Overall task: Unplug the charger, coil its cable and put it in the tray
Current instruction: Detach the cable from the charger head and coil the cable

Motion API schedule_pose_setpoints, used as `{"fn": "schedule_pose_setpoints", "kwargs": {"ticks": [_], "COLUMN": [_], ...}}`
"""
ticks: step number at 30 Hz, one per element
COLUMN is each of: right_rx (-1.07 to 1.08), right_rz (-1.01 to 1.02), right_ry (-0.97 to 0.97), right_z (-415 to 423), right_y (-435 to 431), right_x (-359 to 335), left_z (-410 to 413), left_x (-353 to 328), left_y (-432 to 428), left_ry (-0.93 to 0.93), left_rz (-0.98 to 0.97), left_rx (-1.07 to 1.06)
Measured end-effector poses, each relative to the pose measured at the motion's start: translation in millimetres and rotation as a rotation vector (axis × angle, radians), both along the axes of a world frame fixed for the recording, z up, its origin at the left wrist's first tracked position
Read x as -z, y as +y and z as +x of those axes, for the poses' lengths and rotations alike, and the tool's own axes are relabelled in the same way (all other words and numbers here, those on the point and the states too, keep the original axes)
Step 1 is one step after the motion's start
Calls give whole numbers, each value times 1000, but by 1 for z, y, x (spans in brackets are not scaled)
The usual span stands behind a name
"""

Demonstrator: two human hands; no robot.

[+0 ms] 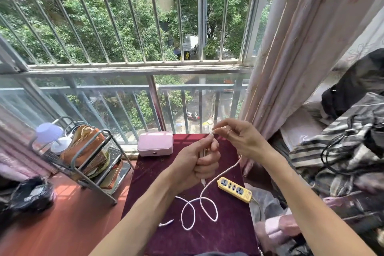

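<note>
Clenched in a fist, the left hand (pixel 197 162) makes a tight grip around a bundle of folded white cable (pixel 202 153), several strands of it showing side by side between thumb and curled fingers. At about one o'clock from it, the right hand (pixel 239 137) pinches the cable's upper bend between thumb and forefinger, just above the left fist, with the other fingers loosely curved. From the bottom of the left fist a white end piece pokes out, and a free length of cable runs down at six o'clock onto the bench (pixel 228 235), which is covered in dark red cloth. There the loose cable lies in two open loops, and its far end with a small connector (pixel 166 223) rests at about seven o'clock from the loops. Another strand rises from the loops toward the right hand, passing close beside a yellow power strip (pixel 234 189) that lies at four o'clock from the left fist; no plug sits in its sockets. A pink case (pixel 155 143) rests closed at the bench's far edge, at ten o'clock from the hands. Whether the charger's block is inside the fist cannot be told. A metal rack (pixel 91 158) with bags stands on the floor at nine o'clock.
</note>
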State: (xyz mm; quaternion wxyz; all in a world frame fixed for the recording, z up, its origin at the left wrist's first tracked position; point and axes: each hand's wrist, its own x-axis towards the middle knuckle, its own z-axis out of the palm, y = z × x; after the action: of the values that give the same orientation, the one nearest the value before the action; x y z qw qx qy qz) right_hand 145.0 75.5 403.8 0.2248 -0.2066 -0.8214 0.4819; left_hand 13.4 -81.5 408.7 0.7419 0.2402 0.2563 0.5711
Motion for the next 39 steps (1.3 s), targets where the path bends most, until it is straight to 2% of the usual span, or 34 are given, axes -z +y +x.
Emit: {"fn": "schedule_pose_setpoints", "kwargs": {"ticks": [3, 9, 14, 17, 22, 27, 35, 39], "right_rx": [-29, 74, -56, -64, -34, 41, -8, 16], "right_rz": [63, 48, -20, 22, -1, -49, 37, -38], "right_ry": [-203, -93, -302, -428, -354, -392, -350, -340], "right_z": [4, 8, -6, -6, -10, -12, -6, -8], "right_y": [19, 42, 35, 22, -29, -77, -124, -123], "right_x": [10, -11, 10, 38, 69, 93, 104, 105], "left_z": [-11, -1, 4, 2, 3, 7, -4, 0], "left_x": [6, 25, 22, 13, 0, -3, -2, -7], "left_y": [-6, -19, -23, -27, -28, -22, -10, -11], "left_ry": [-28, 201, 59, 0, -24, -34, -200, -233], "left_rz": [-50, -189, -119, -85, -51, -14, -122, -46], "left_rx": [-6, 33, 28, 3, -47, -79, -331, -273]}}
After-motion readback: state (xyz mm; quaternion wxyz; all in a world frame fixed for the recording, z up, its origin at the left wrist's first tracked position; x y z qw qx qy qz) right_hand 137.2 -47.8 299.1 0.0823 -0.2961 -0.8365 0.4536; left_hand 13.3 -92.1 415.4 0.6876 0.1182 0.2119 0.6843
